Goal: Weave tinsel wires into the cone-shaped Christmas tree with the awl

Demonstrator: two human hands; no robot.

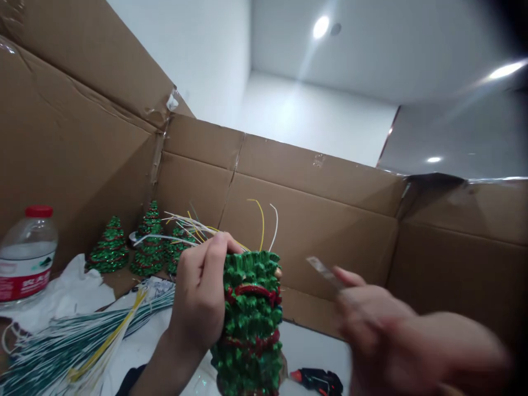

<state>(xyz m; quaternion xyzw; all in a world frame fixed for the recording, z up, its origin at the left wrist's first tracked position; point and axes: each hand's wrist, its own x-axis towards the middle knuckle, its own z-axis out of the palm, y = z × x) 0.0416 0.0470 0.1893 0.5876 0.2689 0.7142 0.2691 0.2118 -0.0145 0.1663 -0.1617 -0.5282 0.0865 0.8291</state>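
Note:
A green Christmas tree figurine (252, 319) with red garlands stands large at the middle, its cut-off, flat end facing up. My left hand (204, 286) is closed at its upper left side, fingers curled behind it. White and yellow wires (263, 225) stick up from behind the top end; several more fan out to the left past my fingers. Whether my fingers also pinch those wires is hidden. To the right, my right hand (383, 324) is smeared by motion but closed round a thin, pale translucent stick (325, 270), which points up and left, apart from the figurine.
Cardboard walls (313, 214) enclose the work surface. At the left are a bottle with a red cap (31, 258), crumpled white tissue (78, 291), several small glittery trees (110, 247) and a bundle of green, white and yellow wires (82, 341). A black glue gun (319, 380) lies at the front.

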